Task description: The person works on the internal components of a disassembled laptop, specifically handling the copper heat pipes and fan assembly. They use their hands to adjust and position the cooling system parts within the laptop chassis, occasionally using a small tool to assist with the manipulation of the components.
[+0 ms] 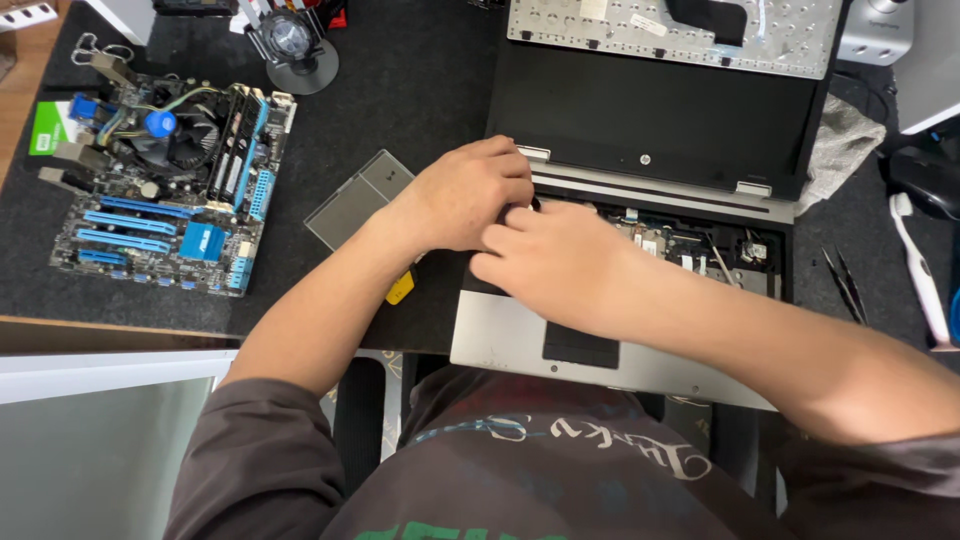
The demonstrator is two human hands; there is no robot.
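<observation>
An opened silver and black laptop (500, 345) lies on the dark mat with its keyboard removed and its inner boards exposed (700, 245). My left hand (462, 192) rests at the laptop's upper left corner by the hinge, fingers curled down into the bay. My right hand (545, 258) lies just beside it, fingers bent and touching the left hand's fingertips. What the fingers pinch is hidden. The detached keyboard (670, 35) lies upside down above the dark screen (650, 115).
A desktop motherboard (165, 190) with a fan and blue slots sits at the left. A grey rectangular cover (355, 198) lies beside my left wrist. Tweezers (845, 285) and a white tool (920, 275) lie at the right. A small round stand (295, 50) is at the back.
</observation>
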